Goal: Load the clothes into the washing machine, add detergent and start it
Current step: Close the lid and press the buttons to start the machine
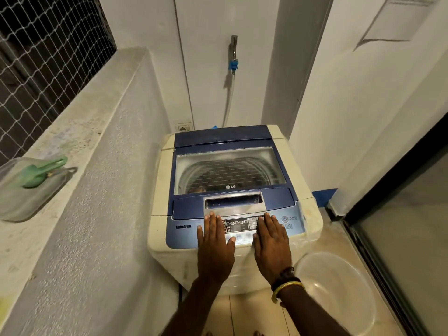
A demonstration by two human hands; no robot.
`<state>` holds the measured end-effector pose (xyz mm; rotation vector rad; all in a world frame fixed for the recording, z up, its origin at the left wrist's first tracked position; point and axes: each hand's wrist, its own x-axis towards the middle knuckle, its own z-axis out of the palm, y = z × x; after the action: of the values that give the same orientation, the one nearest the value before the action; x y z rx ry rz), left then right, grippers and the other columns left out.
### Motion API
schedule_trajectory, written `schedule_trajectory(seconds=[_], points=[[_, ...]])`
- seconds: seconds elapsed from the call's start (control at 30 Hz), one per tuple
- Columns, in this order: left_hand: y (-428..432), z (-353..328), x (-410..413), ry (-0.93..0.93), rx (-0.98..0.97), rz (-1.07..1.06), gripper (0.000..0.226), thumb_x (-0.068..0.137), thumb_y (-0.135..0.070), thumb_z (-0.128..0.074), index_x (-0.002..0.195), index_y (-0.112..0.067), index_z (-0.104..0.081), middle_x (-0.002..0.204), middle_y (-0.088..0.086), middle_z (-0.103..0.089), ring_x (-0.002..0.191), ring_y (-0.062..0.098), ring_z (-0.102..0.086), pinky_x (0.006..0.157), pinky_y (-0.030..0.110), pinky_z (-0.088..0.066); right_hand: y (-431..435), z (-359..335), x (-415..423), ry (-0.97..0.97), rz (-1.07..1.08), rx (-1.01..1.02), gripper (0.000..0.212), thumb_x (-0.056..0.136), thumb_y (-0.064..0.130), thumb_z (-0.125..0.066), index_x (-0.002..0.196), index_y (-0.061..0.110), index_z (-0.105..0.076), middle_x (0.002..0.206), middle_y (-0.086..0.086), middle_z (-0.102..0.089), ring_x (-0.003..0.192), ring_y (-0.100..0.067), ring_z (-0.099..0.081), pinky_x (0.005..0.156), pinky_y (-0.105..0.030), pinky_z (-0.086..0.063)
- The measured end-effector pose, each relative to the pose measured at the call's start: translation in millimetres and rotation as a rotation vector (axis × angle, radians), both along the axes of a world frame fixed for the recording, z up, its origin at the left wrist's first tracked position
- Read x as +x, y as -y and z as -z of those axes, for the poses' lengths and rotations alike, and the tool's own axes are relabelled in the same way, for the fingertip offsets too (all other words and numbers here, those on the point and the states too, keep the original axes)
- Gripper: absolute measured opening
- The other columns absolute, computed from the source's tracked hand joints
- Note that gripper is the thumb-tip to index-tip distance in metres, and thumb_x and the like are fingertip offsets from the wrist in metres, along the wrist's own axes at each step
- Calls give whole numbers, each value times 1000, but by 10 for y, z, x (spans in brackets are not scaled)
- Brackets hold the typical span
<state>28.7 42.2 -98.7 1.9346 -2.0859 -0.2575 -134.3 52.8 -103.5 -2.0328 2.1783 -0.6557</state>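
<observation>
A cream and blue top-loading washing machine [167, 190] stands against the back wall with its glass lid [228, 168] closed. Dark clothes [208, 185] show dimly through the glass inside the drum. My left hand [214, 248] lies flat, fingers apart, on the left of the control panel [238, 225]. My right hand [271, 246] lies flat on the right of the panel, just left of the power and start buttons [286, 221]. Neither hand holds anything. A clear lidded container [26, 190] with a green scoop [41, 173] on it sits on the left ledge.
A concrete ledge [80, 146] runs along the left under a netted window. A tap with a hose [234, 59] hangs on the back wall. A round translucent basin [339, 294] sits on the floor at the right, beside a sliding glass door [400, 238].
</observation>
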Motion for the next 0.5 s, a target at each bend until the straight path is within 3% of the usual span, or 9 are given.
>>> schedule_trajectory(seconds=[0.17, 0.3, 0.5], points=[[0, 33, -38, -20, -41, -22, 72, 93, -49, -33, 147, -3, -45, 156, 17, -40, 144, 36, -38, 117, 57, -29, -79, -50, -195, -30, 165, 6, 55, 95, 42, -41, 131, 6, -62, 134, -19, -60, 124, -36, -56, 101, -50, -49], [-2, 54, -43, -21, -61, -26, 73, 94, -50, -31, 148, -3, -43, 156, 17, -39, 145, 36, -36, 116, 58, -31, -104, -89, -300, -16, 248, 22, 55, 88, 48, -57, 128, 10, -60, 120, -11, -60, 111, -31, -54, 89, -46, -50], [-7, 106, -31, -21, -78, -29, 72, 95, -50, -30, 150, -4, -40, 158, 16, -36, 148, 34, -32, 119, 57, -28, -119, -124, -323, -54, 275, 53, 59, 87, 55, -57, 131, 15, -58, 116, -6, -57, 107, -27, -52, 85, -43, -49]])
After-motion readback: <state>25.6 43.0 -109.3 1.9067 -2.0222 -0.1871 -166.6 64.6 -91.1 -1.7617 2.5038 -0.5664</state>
